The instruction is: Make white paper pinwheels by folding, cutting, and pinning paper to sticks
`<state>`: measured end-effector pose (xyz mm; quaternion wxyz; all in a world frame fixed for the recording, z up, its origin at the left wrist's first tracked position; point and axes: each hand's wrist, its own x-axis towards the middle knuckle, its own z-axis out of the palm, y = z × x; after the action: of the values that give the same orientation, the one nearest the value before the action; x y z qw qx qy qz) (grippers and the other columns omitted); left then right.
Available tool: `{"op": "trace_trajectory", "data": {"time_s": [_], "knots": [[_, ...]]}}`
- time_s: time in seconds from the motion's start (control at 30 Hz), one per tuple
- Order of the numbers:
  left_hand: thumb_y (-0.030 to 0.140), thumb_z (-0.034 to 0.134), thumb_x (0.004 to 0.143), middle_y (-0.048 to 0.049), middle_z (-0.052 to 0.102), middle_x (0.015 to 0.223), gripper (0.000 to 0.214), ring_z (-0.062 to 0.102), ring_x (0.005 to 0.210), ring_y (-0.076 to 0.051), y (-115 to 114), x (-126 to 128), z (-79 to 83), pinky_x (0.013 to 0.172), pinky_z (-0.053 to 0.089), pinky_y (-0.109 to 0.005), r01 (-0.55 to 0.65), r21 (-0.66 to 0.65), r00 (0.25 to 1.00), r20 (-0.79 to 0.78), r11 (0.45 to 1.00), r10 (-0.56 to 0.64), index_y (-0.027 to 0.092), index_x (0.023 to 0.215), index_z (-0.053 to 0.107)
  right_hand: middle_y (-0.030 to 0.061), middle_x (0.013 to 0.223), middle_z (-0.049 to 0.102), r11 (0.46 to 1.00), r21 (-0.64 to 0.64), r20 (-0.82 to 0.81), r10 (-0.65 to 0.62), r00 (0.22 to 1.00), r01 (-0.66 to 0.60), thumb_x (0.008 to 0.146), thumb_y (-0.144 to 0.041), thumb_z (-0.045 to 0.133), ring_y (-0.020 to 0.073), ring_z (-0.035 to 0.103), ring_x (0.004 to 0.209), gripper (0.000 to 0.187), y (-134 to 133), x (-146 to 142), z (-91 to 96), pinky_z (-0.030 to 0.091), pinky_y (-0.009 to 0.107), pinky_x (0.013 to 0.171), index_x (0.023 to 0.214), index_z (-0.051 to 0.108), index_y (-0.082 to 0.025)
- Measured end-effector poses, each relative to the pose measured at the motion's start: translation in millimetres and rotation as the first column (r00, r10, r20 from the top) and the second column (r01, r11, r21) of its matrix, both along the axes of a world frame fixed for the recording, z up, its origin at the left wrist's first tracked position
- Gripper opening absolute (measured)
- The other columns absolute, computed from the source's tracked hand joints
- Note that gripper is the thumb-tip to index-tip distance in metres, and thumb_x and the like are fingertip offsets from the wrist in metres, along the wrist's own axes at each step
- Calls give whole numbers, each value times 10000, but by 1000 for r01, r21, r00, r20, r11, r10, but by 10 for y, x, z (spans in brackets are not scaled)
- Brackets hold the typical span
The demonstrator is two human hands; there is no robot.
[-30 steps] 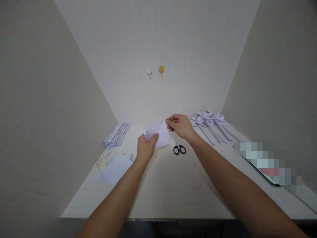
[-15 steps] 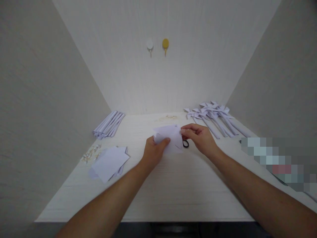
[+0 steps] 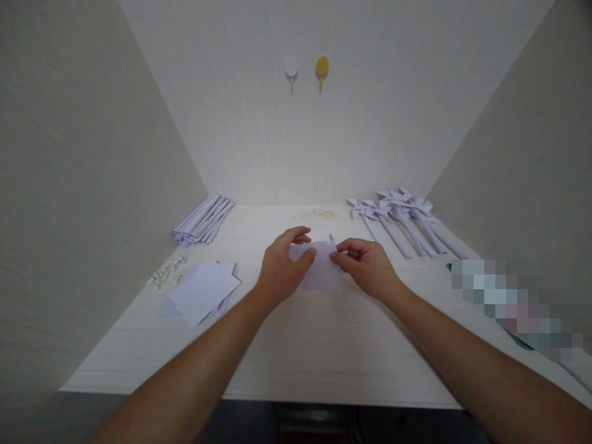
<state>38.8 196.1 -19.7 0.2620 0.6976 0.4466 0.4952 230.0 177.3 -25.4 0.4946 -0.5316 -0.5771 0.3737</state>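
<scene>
- The white paper (image 3: 321, 274) is between my two hands, in front of me.
- My left hand (image 3: 287, 265) holds its left side, thumb pressed on the near face, upper fingers loosely curled above the edge.
- My right hand (image 3: 365, 265) pinches its upper right part between thumb and forefinger, the other fingers tucked in.
- Both my forearms reach forward and inward, wrists over the table (image 3: 333, 354).
- Left of my left hand lie loose sheets (image 3: 203, 293), with rolled paper sticks (image 3: 203, 220) farther off.
- Beyond my right hand lie paper pinwheels (image 3: 398, 206).
- Ahead, above my hands, the wall (image 3: 263, 135) carries white and yellow hooks (image 3: 322, 66).
</scene>
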Motion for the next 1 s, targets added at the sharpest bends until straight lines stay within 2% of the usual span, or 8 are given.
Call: {"op": "trace_trajectory", "data": {"time_s": [0.07,0.17,0.43,0.6,0.67,0.8,0.87,1.0], "knots": [[194,692,812,-63,768,1034,220,669,1032,-229,-3,-5,-4,968,491,-378,28,96,995,-93,995,-19,217,1024,747,-27,542,605,999,-17,38,30,999,-29,706,-359,732,113,480,466,164,-4,-12,-45,313,242,444,711,704,-198],[206,661,855,-56,772,929,104,668,965,-231,1,-8,-13,933,502,-380,58,139,989,-145,989,-37,223,878,761,-25,549,618,998,-26,43,51,998,-50,701,-338,727,119,498,478,138,-11,-35,-84,330,246,456,705,706,-202],[265,651,906,-54,771,928,122,659,932,-222,6,-10,-42,902,485,-364,106,187,975,-214,977,-65,224,932,764,-24,551,620,999,-16,34,45,998,-45,721,-344,730,126,523,481,147,2,-24,-44,367,255,469,719,702,-200],[275,625,915,-52,769,908,152,663,889,-221,17,-7,-74,835,480,-349,64,121,974,-225,991,-36,222,920,768,49,853,774,960,267,18,-92,996,84,889,-303,630,196,705,821,161,-59,42,92,527,327,748,953,747,-212],[285,621,910,-49,771,900,161,666,882,-223,14,4,-74,821,478,-345,52,69,975,-218,996,-35,229,909,772,51,923,779,939,341,29,-68,997,54,945,-286,580,194,703,877,174,-116,23,111,531,338,810,976,742,-228],[300,634,893,-50,778,892,167,678,859,-210,-1,39,-67,780,483,-316,111,-70,990,-85,991,-117,224,878,783,25,872,761,950,273,-1,158,988,-151,978,-340,577,173,679,748,207,-188,-48,53,538,324,736,1159,624,-251],[324,659,873,-53,779,868,172,676,803,-197,-1,52,-67,717,485,-293,175,-157,984,51,972,-169,214,869,791,18,856,758,957,218,0,196,981,-192,972,-389,598,171,675,721,276,-183,-57,24,536,317,712,1209,553,-257],[342,729,798,-53,776,843,161,653,714,-174,35,40,-74,621,468,-262,252,-222,951,237,942,-199,204,846,796,29,855,763,965,173,-65,210,976,-196,946,-415,638,156,668,671,220,-143,-34,39,526,299,654,1065,587,-236]]}}
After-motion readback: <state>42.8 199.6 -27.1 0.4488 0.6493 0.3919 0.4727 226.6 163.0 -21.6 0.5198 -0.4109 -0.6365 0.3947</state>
